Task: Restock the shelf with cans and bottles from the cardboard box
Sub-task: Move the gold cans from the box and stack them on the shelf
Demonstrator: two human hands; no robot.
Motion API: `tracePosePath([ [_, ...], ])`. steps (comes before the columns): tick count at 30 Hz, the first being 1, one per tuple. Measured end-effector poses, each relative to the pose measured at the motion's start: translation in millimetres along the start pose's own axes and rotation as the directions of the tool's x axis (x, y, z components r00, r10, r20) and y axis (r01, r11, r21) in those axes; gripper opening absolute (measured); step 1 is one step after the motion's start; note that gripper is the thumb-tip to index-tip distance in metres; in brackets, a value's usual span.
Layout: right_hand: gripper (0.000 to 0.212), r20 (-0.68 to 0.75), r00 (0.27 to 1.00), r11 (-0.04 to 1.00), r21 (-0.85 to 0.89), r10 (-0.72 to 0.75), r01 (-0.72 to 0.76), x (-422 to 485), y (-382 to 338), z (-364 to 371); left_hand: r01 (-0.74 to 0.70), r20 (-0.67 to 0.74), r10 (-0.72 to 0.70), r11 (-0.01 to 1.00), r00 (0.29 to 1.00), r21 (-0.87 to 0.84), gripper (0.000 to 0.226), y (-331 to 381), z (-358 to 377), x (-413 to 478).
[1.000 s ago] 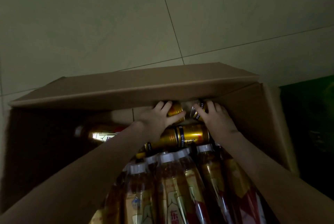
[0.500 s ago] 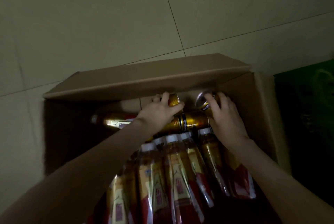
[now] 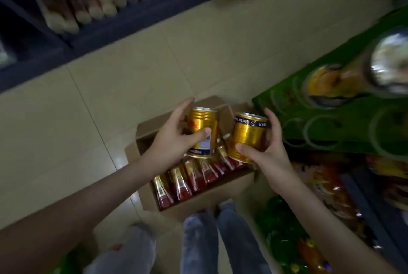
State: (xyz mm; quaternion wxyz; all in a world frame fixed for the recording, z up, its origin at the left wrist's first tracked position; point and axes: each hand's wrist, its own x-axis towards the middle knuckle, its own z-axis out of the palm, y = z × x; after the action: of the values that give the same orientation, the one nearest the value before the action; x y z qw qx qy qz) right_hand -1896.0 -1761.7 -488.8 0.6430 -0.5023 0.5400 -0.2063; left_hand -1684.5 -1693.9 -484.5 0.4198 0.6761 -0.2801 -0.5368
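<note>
My left hand [image 3: 171, 141] grips a gold can [image 3: 204, 128] held upright above the open cardboard box [image 3: 205, 200] on the floor. My right hand [image 3: 268, 150] grips a second gold can [image 3: 248, 135], tilted slightly left, beside the first; the two cans are apart. Inside the box lie several bottles with red and gold labels [image 3: 187, 178], side by side. The green shelf [image 3: 331, 128] with round holders stands to the right of the box.
A dark shelf unit [image 3: 92, 30] with bottles runs along the far side of the tiled aisle [image 3: 132, 88]. Packaged goods [image 3: 331, 187] fill lower shelves at right. My legs in jeans [image 3: 220, 240] stand just behind the box.
Both hands were deep in the box closing on cans. Now each has lifted a gold can out and up above the box, and the view has risen to show the aisle and shelves.
</note>
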Motion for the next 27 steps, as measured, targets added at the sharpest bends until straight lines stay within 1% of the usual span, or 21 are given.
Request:
tracePosePath([
  [1,0.100,-0.020,0.999,0.999,0.024,-0.035,0.035,-22,-28,-5,0.014,0.023,-0.013,0.998,1.000,-0.066,0.075,34,6,-18],
  [3,0.091,-0.053,0.994,0.994,0.050,-0.097,0.100,-65,-75,-17,0.034,0.072,-0.024,0.990,0.997,-0.136,0.080,93,20,-52],
  [4,0.085,-0.072,0.989,0.988,0.066,-0.132,0.137,-86,-95,-24,0.038,0.106,-0.019,0.983,0.994,-0.178,0.076,118,28,-69],
  [6,0.078,-0.099,0.973,0.971,0.094,-0.208,0.218,-128,-131,-43,0.047,0.204,0.009,0.962,0.979,-0.270,0.061,164,44,-101],
  [8,0.076,-0.120,0.951,0.947,0.119,-0.285,0.298,-171,-155,-68,0.039,0.303,0.051,0.957,0.952,-0.286,0.052,204,65,-135],
  [11,0.079,-0.217,0.909,0.899,0.185,-0.356,0.397,-240,-178,-109,-0.066,0.411,0.152,0.974,0.899,-0.216,0.042,253,105,-186],
  [14,0.079,-0.330,0.848,0.855,0.177,-0.415,0.488,-317,-181,-151,-0.136,0.549,0.203,0.978,0.811,-0.161,0.035,284,159,-245],
  [18,0.078,-0.475,0.704,0.773,0.074,-0.528,0.630,-443,-154,-212,-0.220,0.687,0.271,0.962,0.674,-0.164,0.032,290,241,-341],
  [19,0.077,-0.496,0.671,0.760,0.033,-0.552,0.650,-479,-147,-227,-0.235,0.717,0.286,0.956,0.636,-0.173,0.036,288,260,-365],
  [20,0.075,-0.503,0.641,0.745,-0.007,-0.579,0.667,-515,-142,-241,-0.251,0.746,0.302,0.950,0.593,-0.186,0.046,285,279,-388],
  [21,0.073,-0.506,0.615,0.734,-0.052,-0.604,0.677,-552,-138,-254,-0.262,0.769,0.316,0.944,0.556,-0.198,0.057,284,298,-410],
  [22,0.073,-0.507,0.597,0.732,-0.106,-0.622,0.673,-586,-135,-267,-0.270,0.784,0.329,0.939,0.526,-0.213,0.062,284,317,-430],
  [24,0.076,-0.516,0.580,0.748,-0.202,-0.630,0.632,-643,-129,-291,-0.284,0.811,0.354,0.928,0.465,-0.242,0.064,288,353,-468],
  [27,0.076,-0.539,0.552,0.751,-0.267,-0.636,0.604,-701,-128,-324,-0.320,0.856,0.369,0.912,0.362,-0.258,0.060,303,397,-513],
])
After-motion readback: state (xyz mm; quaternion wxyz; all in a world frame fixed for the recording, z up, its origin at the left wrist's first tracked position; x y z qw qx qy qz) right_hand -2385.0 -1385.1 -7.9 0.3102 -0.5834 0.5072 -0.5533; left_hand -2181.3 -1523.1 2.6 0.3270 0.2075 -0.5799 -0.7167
